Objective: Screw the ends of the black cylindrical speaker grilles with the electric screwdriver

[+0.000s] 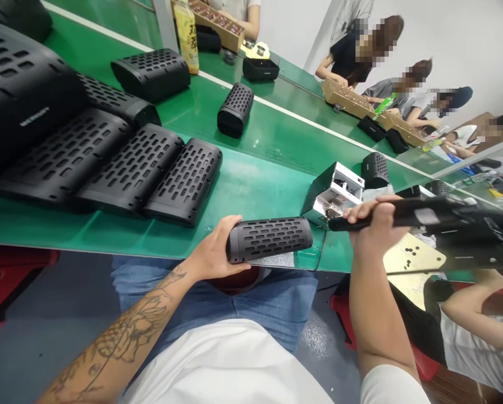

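My left hand (214,251) is wrapped round one end of a black perforated speaker shell (272,238), which lies on its side at the near edge of the green belt (251,179). My right hand (371,219) grips a black electric screwdriver (428,216) held level, its tip pointing left towards a small silver box (333,193) just beyond the shell.
Several more black speaker shells (150,168) lie in a row at my left, with others farther up the belt (234,109). A bottle (187,33) stands at the far side. Several people work along the belt at the right, and one sits close by my right arm (470,331).
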### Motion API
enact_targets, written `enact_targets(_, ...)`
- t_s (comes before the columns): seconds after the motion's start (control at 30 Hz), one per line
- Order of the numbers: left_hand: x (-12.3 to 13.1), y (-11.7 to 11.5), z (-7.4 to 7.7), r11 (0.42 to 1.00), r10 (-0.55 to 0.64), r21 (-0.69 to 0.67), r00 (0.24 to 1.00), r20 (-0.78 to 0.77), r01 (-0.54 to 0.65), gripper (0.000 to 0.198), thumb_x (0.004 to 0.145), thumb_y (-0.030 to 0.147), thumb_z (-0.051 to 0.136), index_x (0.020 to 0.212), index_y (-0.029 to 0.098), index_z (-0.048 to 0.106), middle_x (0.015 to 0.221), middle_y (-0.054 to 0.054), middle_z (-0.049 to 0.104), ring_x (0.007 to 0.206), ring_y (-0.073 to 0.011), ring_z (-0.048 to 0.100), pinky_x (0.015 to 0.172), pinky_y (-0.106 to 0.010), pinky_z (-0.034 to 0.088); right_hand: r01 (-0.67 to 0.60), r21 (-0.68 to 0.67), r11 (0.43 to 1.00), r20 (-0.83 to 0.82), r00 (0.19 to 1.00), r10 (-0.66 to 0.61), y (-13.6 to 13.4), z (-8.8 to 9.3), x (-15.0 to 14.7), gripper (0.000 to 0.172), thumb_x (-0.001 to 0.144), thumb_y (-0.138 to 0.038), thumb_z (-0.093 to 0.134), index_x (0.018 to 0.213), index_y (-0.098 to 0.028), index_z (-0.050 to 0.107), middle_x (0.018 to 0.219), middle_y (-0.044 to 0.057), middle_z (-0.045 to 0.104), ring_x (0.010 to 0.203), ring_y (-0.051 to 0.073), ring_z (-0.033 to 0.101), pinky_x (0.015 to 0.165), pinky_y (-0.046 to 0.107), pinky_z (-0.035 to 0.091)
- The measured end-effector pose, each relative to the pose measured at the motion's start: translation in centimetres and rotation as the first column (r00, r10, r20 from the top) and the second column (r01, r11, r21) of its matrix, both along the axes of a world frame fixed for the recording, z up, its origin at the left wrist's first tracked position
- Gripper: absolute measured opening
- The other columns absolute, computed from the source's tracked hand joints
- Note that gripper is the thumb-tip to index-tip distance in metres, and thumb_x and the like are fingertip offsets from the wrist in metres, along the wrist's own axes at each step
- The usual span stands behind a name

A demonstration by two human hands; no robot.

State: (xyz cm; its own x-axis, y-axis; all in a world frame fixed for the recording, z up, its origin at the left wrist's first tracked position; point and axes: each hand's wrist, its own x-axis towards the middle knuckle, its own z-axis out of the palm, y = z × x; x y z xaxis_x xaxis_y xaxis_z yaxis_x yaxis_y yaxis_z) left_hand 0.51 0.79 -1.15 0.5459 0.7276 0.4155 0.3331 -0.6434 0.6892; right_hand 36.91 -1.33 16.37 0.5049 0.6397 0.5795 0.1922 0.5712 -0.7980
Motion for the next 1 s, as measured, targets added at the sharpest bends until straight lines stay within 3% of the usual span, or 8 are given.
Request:
enact_targets(0.1, 0.3, -0.1, 0.2, 1.0, 0.003, -0.026, 1.0, 0.007, -0.003, 0.132, 0.081, 0.047, 0.107, 0.185, 0.027, 0.027, 0.177, -0.025, 0.055, 0.168, -0.0482, 0.061, 0.138, -0.069, 0.057, -0.255, 0.066, 0.965, 0.052, 0.966, 0.252, -3.3, 1.6, -5.1, 0.044, 0.095, -0.072, 0.095, 0.102, -0.034, 0.075, 0.057, -0.012, 0.063, 0.035, 0.015, 0.052, 0.044, 0.033, 0.057)
enact_targets(0.2, 0.5, -0.3, 0.4, 0.999, -0.005, -0.034, 1.0, 0.021, 0.006, 0.13, 0.082, 0.047, 0.106, 0.185, 0.026, 0.029, 0.177, -0.025, 0.056, 0.168, -0.0479, 0.061, 0.139, -0.068, 0.056, -0.526, 0.04, 0.849, 0.092, 0.848, 0.521, -5.3, 2.0, -10.1, 0.038, 0.102, -0.071, 0.089, 0.107, -0.034, 0.079, 0.061, -0.009, 0.068, 0.034, 0.015, 0.054, 0.045, 0.035, 0.06)
enact_targets(0.3, 0.6, -0.5, 0.5, 0.999, -0.005, -0.05, 0.999, 0.041, 0.007, 0.125, 0.086, 0.05, 0.104, 0.185, 0.027, 0.03, 0.178, -0.025, 0.055, 0.169, -0.0461, 0.062, 0.139, -0.065, 0.057, -0.659, 0.001, 0.753, 0.092, 0.749, 0.656, -5.1, 1.1, -13.7, 0.041, 0.102, -0.073, 0.089, 0.112, -0.035, 0.078, 0.064, -0.007, 0.071, 0.039, 0.016, 0.061, 0.05, 0.036, 0.064)
enact_targets(0.43, 0.8, -0.8, 0.4, 0.999, 0.005, -0.053, 0.997, 0.073, -0.001, 0.122, 0.09, 0.053, 0.101, 0.185, 0.027, 0.031, 0.18, -0.024, 0.055, 0.168, -0.0449, 0.062, 0.137, -0.063, 0.059, -0.672, -0.032, 0.74, 0.074, 0.737, 0.672, -3.5, -0.3, -16.0, 0.039, 0.1, -0.067, 0.093, 0.107, -0.033, 0.075, 0.064, -0.007, 0.072, 0.043, 0.016, 0.064, 0.053, 0.034, 0.066)
enact_targets(0.63, 1.0, -0.7, 0.6, 0.997, -0.002, -0.077, 0.999, 0.043, 0.006, 0.125, 0.086, 0.053, 0.103, 0.186, 0.026, 0.031, 0.179, -0.024, 0.057, 0.168, -0.0462, 0.063, 0.135, -0.065, 0.06, -0.643, -0.118, 0.757, 0.024, 0.76, 0.649, -2.4, -1.2, -17.0, 0.046, 0.095, -0.065, 0.098, 0.095, -0.03, 0.068, 0.058, -0.009, 0.069, 0.039, 0.015, 0.061, 0.05, 0.033, 0.065)
enact_targets(0.83, 1.3, -0.6, 0.3, 0.999, -0.003, -0.049, 0.998, 0.07, 0.006, 0.119, 0.09, 0.06, 0.098, 0.184, 0.022, 0.034, 0.176, -0.026, 0.059, 0.166, -0.0462, 0.064, 0.135, -0.065, 0.059, -0.794, -0.084, 0.602, 0.055, 0.599, 0.799, -2.6, -2.7, -16.6, 0.024, 0.101, -0.039, 0.095, 0.109, -0.03, 0.074, 0.069, -0.007, 0.07, 0.047, 0.014, 0.063, 0.053, 0.031, 0.061)
enact_targets(1.0, 1.3, -0.6, 0.0, 0.999, -0.003, -0.053, 0.997, 0.074, 0.007, 0.121, 0.086, 0.063, 0.099, 0.183, 0.026, 0.036, 0.173, -0.023, 0.063, 0.163, -0.0466, 0.066, 0.136, -0.064, 0.06, -0.791, -0.192, 0.58, 0.091, 0.574, 0.813, -3.3, -4.5, -15.7, 0.036, 0.098, -0.055, 0.096, 0.108, -0.032, 0.071, 0.069, -0.007, 0.067, 0.05, 0.016, 0.061, 0.057, 0.035, 0.062)
